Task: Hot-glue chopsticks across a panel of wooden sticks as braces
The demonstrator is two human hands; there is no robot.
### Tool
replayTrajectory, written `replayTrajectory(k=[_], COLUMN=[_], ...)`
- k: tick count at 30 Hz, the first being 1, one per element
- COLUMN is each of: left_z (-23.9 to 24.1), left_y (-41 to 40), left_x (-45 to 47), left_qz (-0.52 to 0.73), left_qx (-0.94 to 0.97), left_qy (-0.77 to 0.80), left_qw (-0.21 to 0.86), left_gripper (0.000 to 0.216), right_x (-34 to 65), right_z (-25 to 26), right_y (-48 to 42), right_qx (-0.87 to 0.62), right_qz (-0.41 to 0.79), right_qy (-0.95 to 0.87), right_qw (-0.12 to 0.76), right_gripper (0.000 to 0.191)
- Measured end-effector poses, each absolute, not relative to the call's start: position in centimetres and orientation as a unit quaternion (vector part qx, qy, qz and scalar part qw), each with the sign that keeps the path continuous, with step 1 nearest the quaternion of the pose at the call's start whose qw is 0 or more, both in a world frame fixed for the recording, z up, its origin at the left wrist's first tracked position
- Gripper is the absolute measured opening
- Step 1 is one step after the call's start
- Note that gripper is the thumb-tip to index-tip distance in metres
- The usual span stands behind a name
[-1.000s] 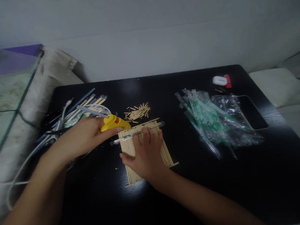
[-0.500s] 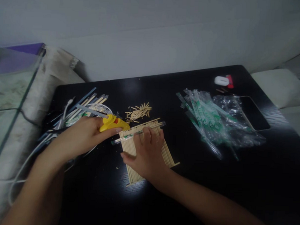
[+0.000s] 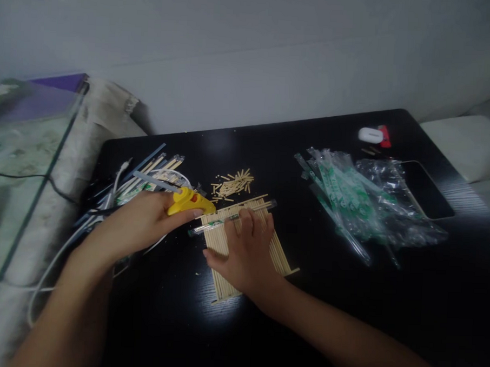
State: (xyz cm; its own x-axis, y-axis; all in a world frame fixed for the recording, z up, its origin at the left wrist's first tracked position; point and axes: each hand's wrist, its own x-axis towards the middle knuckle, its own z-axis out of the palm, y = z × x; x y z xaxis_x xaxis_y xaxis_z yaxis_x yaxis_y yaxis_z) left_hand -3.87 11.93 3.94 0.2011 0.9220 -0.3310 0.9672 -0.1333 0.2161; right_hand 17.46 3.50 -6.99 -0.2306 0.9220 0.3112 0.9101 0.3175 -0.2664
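My left hand [image 3: 152, 214] is wrapped around a yellow hot glue gun [image 3: 187, 200], a pale glue stick jutting from its back. The nozzle end meets the upper left edge of a flat panel of wooden sticks [image 3: 216, 242] laid side by side, with a crosswise stick along its edges. Across the panel's upper part lies a pair of chopsticks in a clear wrapper [image 3: 204, 226]. Over that wrapper and the panel my right hand [image 3: 248, 248] rests with fingers spread, pressing down. Just behind sits a heap of short cut stick pieces [image 3: 234, 184].
Wrapped chopsticks [image 3: 164, 162] and a white cable [image 3: 46, 272] lie at the left. Rightward are empty plastic wrappers [image 3: 345, 198], a phone [image 3: 427, 189] and a white case [image 3: 370, 135] on the black table [image 3: 270, 155]. A glass-topped surface [image 3: 22, 157] adjoins at left.
The whole view has shifted slightly, so everything appears a little farther right. Both hands keep nearly the same place on the panel, the glue gun still at its upper left edge.
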Motion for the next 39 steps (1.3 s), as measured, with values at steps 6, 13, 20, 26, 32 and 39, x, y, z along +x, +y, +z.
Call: replayTrajectory(k=[6,13,20,26,32,39], left_z=[4.0,4.3,4.0,3.6,4.2,5.1], left_y=[12.1,12.0,11.9,11.9,11.9,12.1], left_x=[-4.1,-4.4,-4.7,-5.0,-4.6,-4.3], left_qz=[-0.065,-0.076,-0.059,-0.054,-0.056,-0.107], left_qx=[0.753,0.739,0.741,0.744,0.741,0.721], left_qy=[0.627,0.641,0.640,0.635,0.636,0.648], left_qw=[0.190,0.191,0.195,0.198,0.207,0.218], left_gripper=[0.075,0.071,0.067,0.066,0.069,0.073], right_x=[17.5,17.5,17.5,17.6,17.6,17.6], right_z=[-6.8,-6.8,-6.9,-6.9,-6.7,-6.7], right_y=[3.5,3.5,3.4,3.5,3.4,3.4], right_qx=[-0.586,-0.588,-0.587,-0.585,-0.583,-0.585], right_qz=[0.017,0.015,0.006,0.019,0.021,0.018], right_qy=[-0.784,-0.782,-0.784,-0.785,-0.785,-0.783], right_qw=[0.203,0.208,0.204,0.201,0.208,0.209], right_gripper=[0.068,0.068,0.068,0.067,0.067,0.068])
